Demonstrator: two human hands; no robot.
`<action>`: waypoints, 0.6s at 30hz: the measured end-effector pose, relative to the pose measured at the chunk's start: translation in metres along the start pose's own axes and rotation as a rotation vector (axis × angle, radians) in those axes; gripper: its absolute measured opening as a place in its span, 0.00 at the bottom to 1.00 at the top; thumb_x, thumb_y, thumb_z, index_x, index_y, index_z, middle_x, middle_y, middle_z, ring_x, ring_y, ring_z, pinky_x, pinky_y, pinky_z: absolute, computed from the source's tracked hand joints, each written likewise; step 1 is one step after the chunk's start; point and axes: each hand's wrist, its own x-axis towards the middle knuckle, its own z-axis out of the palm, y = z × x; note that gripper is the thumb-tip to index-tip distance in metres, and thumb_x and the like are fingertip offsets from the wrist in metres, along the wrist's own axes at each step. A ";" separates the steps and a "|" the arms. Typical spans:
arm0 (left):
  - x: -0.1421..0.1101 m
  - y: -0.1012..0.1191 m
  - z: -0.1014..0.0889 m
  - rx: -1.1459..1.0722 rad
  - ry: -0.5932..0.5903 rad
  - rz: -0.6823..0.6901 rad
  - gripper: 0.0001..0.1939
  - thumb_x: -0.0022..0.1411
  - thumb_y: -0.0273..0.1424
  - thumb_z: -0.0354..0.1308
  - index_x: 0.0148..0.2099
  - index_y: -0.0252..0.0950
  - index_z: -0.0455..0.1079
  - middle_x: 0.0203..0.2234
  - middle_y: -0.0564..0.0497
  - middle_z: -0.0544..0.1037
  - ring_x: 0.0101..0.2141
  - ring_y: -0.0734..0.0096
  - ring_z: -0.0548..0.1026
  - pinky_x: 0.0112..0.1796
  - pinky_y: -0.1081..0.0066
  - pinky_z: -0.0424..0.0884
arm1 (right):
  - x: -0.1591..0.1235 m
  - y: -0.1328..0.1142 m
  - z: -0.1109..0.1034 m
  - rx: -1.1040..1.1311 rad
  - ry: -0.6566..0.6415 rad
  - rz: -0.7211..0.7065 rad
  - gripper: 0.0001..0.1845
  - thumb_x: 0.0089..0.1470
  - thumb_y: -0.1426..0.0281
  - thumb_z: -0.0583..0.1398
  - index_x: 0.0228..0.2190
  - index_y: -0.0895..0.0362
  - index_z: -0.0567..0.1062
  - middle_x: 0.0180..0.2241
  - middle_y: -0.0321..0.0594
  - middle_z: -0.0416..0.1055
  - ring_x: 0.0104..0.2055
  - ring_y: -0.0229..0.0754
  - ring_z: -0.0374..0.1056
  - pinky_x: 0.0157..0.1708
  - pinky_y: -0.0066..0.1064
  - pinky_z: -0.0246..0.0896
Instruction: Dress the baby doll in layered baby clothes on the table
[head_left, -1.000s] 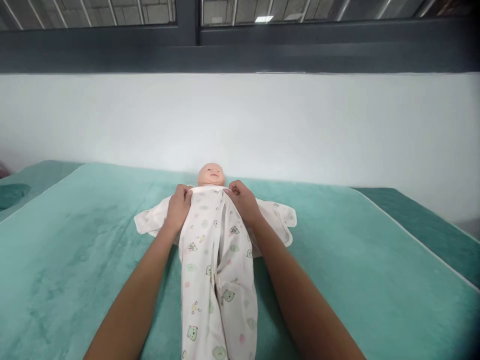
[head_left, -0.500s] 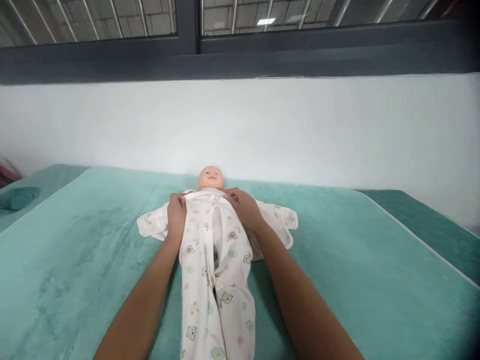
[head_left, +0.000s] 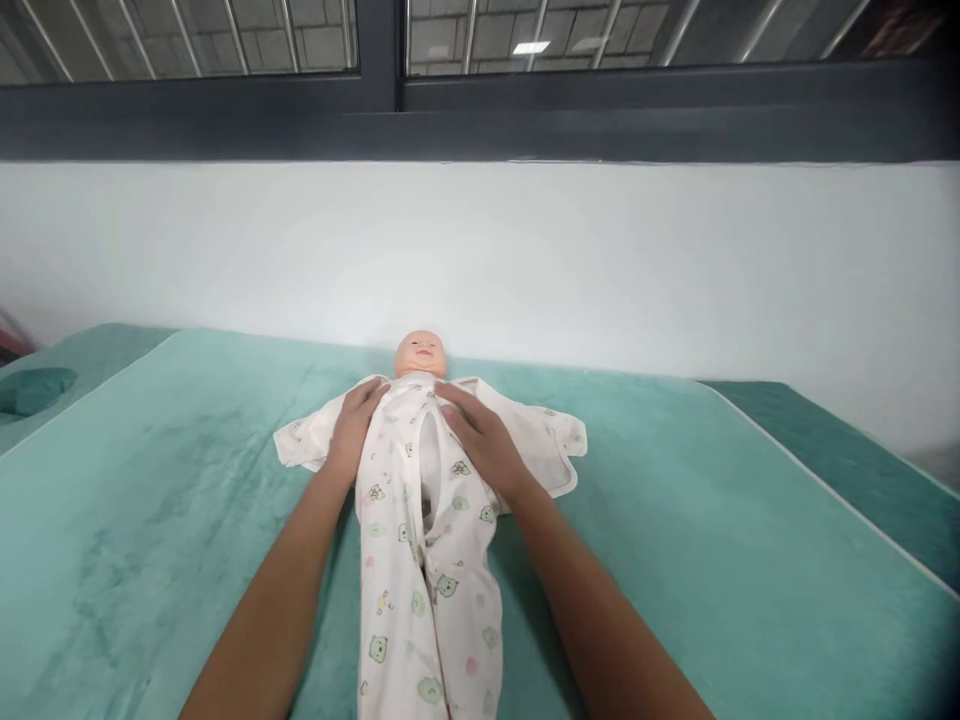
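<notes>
One doll (head_left: 421, 356) lies on its back between two hands, its head near the far edge of the green cloth (head_left: 712, 520). The left hand (head_left: 357, 425) and right hand (head_left: 481, 432) rest on either side of its chest, fingers extended and laid flat. One jacket (head_left: 546, 435) spreads two sleeves sideways; one pair of trousers (head_left: 463, 600) stretches two legs toward the near edge.

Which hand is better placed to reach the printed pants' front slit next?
Probably the right hand: it lies beside the slit, while the left hand rests near the outer edge of the printed pants.
</notes>
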 end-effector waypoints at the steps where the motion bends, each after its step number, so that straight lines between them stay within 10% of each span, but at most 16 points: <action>1: -0.002 -0.001 -0.001 0.013 -0.016 0.009 0.22 0.61 0.30 0.57 0.58 0.44 0.73 0.59 0.47 0.72 0.62 0.54 0.66 0.65 0.52 0.57 | -0.005 -0.004 0.001 0.004 -0.061 0.013 0.25 0.64 0.55 0.55 0.58 0.50 0.71 0.66 0.38 0.62 0.69 0.46 0.54 0.69 0.41 0.47; 12: -0.080 0.049 -0.018 -0.034 0.142 -0.137 0.18 0.62 0.28 0.53 0.53 0.42 0.73 0.50 0.46 0.76 0.52 0.57 0.73 0.55 0.57 0.69 | -0.113 -0.021 0.007 -0.322 -0.147 -0.119 0.35 0.67 0.60 0.54 0.70 0.45 0.49 0.74 0.39 0.33 0.75 0.51 0.31 0.70 0.56 0.42; 18: -0.118 0.067 -0.021 -0.003 0.090 -0.220 0.15 0.62 0.26 0.51 0.48 0.40 0.74 0.42 0.46 0.78 0.44 0.57 0.75 0.46 0.59 0.70 | -0.208 -0.045 0.019 -0.342 -0.089 -0.198 0.29 0.63 0.67 0.60 0.63 0.48 0.63 0.70 0.45 0.50 0.73 0.54 0.43 0.64 0.56 0.59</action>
